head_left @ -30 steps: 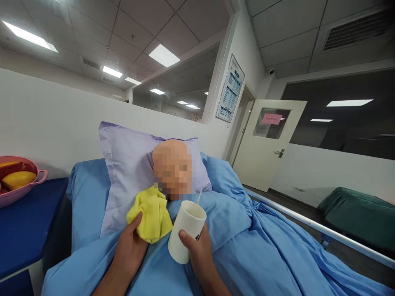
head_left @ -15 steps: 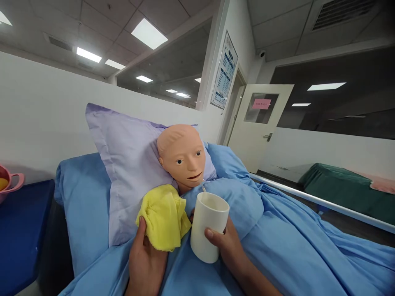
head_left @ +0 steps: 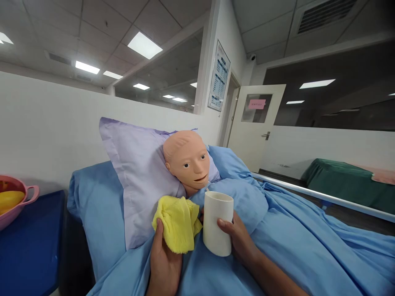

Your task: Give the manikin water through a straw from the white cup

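Observation:
A yellow cloth is gripped in my left hand, the thumb on its near side. My right hand is wrapped round a white cup, thumb across its front, fingers hidden behind. A thin straw-like piece shows at the cup's far rim, close to the chin of a manikin head. The manikin lies on a lilac pillow, its mouth slightly open and its body under a blue quilt. Both hands are over the quilt, just below the head. What is inside the cup cannot be seen.
At left, a pink basin with a yellow thing in it stands on a dark blue tray or tabletop. A white bed rail runs along the right side. Behind stand an open door and a green-covered bed.
The view has shifted a little, so the head, pillow and basin sit farther right and lower. The cup looks more upright. Both hands keep their hold.

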`<move>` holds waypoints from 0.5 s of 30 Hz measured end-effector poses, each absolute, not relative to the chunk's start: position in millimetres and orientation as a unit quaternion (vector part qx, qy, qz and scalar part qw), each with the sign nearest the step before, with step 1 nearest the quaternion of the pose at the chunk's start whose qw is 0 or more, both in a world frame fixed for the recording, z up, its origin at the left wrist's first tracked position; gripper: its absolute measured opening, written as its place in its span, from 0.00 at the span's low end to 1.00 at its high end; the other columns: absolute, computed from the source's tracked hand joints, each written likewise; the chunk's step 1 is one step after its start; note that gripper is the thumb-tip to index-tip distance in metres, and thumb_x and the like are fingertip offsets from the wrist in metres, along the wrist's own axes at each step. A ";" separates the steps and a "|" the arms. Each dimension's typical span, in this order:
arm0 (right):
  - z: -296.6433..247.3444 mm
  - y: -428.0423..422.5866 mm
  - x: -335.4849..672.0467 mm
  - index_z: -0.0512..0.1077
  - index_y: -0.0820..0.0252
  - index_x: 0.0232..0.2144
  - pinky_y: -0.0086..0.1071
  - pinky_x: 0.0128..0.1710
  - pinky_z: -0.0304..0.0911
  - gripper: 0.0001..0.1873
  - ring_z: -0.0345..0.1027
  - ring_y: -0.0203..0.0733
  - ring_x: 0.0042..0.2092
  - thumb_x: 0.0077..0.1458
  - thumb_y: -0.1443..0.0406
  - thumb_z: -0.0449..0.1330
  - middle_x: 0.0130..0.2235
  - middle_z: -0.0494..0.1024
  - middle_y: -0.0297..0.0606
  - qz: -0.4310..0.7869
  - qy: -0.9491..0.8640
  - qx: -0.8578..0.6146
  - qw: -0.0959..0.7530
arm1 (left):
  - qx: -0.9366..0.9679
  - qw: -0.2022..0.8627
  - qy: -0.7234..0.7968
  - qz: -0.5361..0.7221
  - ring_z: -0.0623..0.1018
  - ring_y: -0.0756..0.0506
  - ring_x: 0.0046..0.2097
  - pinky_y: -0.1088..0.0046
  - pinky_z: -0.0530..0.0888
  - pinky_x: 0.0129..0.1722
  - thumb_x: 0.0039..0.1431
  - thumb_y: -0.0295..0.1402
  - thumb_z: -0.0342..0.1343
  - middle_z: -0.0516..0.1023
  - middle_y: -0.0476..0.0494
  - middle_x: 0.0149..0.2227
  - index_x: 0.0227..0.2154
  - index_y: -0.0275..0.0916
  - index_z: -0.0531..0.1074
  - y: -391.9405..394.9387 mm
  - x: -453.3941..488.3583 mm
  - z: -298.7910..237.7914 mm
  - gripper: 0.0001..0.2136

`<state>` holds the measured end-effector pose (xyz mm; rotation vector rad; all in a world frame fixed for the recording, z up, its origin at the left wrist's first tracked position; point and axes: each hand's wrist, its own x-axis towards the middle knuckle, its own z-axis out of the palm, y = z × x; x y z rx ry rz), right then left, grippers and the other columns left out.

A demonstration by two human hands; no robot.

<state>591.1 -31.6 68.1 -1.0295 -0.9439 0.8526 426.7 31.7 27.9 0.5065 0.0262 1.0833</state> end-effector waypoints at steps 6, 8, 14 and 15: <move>73.1 -27.3 591.4 0.74 0.61 0.43 0.41 0.30 0.69 0.29 0.73 0.51 0.34 0.42 0.50 0.69 0.38 0.79 0.48 0.424 -0.407 -0.441 0.678 | 0.193 0.844 -0.021 0.499 0.74 0.39 0.56 0.58 0.65 0.63 0.67 0.44 0.45 0.78 0.44 0.51 0.47 0.45 0.78 32.8 429.0 27.2 0.18; 74.7 -27.2 593.8 0.74 0.61 0.43 0.42 0.31 0.69 0.28 0.74 0.53 0.35 0.43 0.50 0.68 0.39 0.79 0.49 0.441 -0.399 -0.430 0.679 | 0.177 0.850 0.004 0.497 0.74 0.39 0.57 0.57 0.66 0.63 0.66 0.44 0.47 0.78 0.43 0.51 0.48 0.44 0.78 32.7 429.7 26.8 0.18; 89.0 -31.4 620.1 0.74 0.64 0.45 0.44 0.36 0.69 0.29 0.74 0.55 0.40 0.46 0.50 0.67 0.42 0.78 0.53 0.518 -0.413 -0.421 0.619 | 0.169 0.841 0.062 0.510 0.74 0.38 0.57 0.56 0.67 0.62 0.65 0.45 0.49 0.77 0.40 0.54 0.56 0.43 0.71 28.2 428.7 33.8 0.21; 91.7 -32.1 625.3 0.73 0.64 0.46 0.44 0.37 0.69 0.30 0.74 0.55 0.41 0.46 0.51 0.68 0.43 0.78 0.54 0.524 -0.426 -0.420 0.607 | 0.162 0.840 0.073 0.513 0.74 0.38 0.57 0.57 0.68 0.61 0.65 0.44 0.50 0.76 0.39 0.54 0.57 0.43 0.69 26.6 428.0 36.4 0.21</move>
